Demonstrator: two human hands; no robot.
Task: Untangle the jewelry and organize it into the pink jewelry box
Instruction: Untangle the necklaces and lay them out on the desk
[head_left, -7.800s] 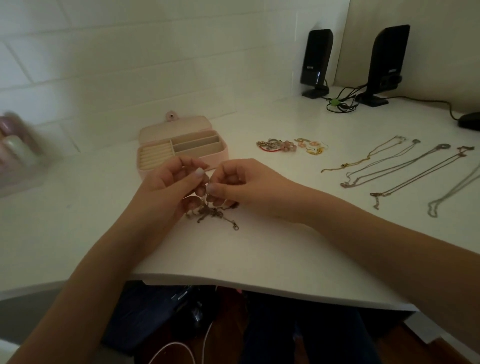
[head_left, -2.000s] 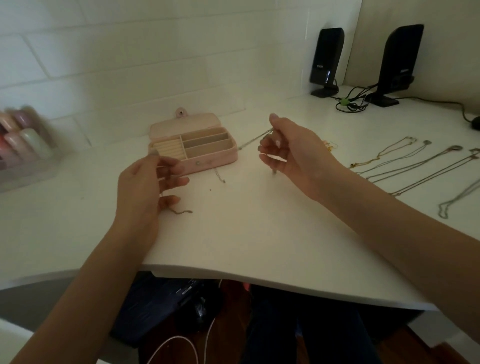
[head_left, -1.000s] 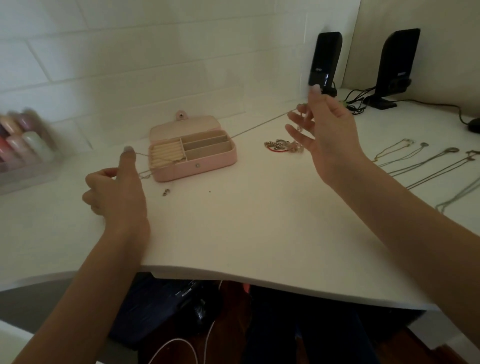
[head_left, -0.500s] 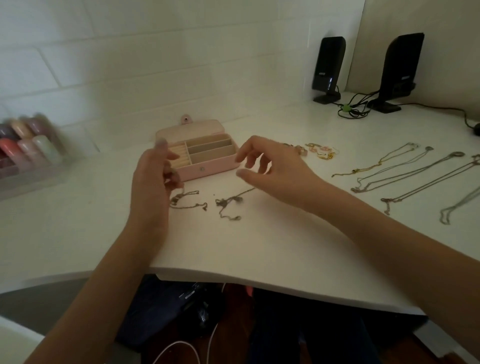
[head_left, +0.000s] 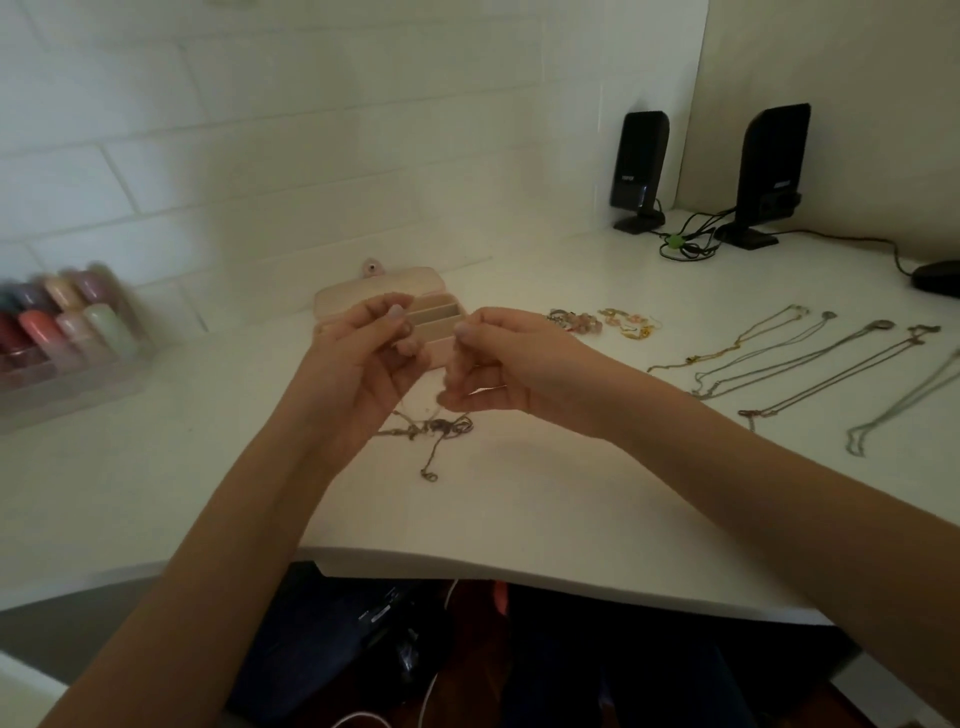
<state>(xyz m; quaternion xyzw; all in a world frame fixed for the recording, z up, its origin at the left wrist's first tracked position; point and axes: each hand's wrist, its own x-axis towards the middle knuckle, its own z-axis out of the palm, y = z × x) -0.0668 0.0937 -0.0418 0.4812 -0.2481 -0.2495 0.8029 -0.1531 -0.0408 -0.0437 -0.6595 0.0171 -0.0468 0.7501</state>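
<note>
Both hands (head_left: 363, 374) (head_left: 498, 364) raised mid-frame, fingertips pinched on fine chain above the tangle (head_left: 434, 428) on the bench (head_left: 519, 499), before the box (head_left: 379, 291); light, limp, snag-prone, likely best held near knots.

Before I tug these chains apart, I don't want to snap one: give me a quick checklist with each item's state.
1. Pink jewelry box open behind the hands: ok.
2. Tangled chains resting on the table, not dangling: ok.
3. Left hand pinching a strand: cannot tell, blurred.
4. Right hand pinching a strand: cannot tell.
5. Laid-out necklaces lying apart from the tangle: ok.
6. Knot loosened: not ok, still bunched.
</note>
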